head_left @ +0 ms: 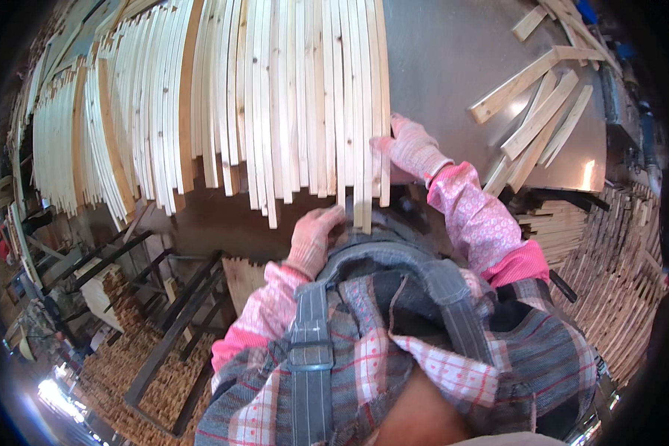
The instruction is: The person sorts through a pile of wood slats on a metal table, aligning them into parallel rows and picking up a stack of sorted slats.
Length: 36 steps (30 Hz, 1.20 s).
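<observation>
Metal surface (446,67) carries wooden strips (305,97) pointing lengthwise away; right hand (411,149), loosely spread, touches their right edge; left hand (316,236), by near ends: hold unclear.

The far ends of many pale wooden strips (297,97) are cut off by the top edge. The gloved left hand's (314,241) fingertips are hidden, leaving its grip unclear. Clutter (33,327) along the left rim is too blurred to identify.
</observation>
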Available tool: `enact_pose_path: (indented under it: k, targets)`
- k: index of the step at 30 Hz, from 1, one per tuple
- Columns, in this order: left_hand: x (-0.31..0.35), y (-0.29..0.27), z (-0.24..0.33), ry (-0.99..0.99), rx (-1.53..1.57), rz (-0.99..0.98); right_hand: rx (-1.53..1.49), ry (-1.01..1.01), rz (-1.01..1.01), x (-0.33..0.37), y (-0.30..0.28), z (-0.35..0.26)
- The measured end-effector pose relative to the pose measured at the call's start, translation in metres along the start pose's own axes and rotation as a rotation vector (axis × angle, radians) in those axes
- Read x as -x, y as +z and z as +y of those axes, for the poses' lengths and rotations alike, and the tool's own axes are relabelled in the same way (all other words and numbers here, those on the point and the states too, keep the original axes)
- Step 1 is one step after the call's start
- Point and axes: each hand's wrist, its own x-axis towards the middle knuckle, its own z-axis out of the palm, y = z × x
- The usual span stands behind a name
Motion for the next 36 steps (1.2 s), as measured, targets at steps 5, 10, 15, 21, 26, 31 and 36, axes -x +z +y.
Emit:
enact_pose_path:
  k: [5, 10, 15, 21, 26, 31, 36]
  targets:
    - [0.008, -0.002, -0.002, 0.036, -0.068, 0.184, 0.312, 0.066, 0.244, 0.007, -0.006, -0.018]
    - [-0.025, 0.014, -0.007, 0.034, 0.104, -0.092, 0.258, -0.023, 0.018, 0.005, 0.011, -0.044]
    - [-0.041, 0.023, -0.006, 0.054, 0.284, -0.054, -0.015, -0.198, 0.265, -0.046, -0.017, -0.03]
    - [-0.038, 0.03, -0.011, 0.066, 0.459, 0.012, 0.491, -0.4, 0.426, -0.172, -0.109, -0.095]
    - [-0.029, 0.044, -0.011, 0.18, 0.336, 0.129, 0.732, -0.466, 0.526, -0.253, -0.138, -0.146]
    - [-0.032, 0.057, -0.015, 0.165, 0.144, 0.317, 0.816, -0.505, 0.438, -0.27, -0.127, -0.16]
    - [-0.031, 0.058, -0.021, 0.211, 0.173, 0.245, 0.828, -0.53, 0.406, -0.267, -0.133, -0.153]
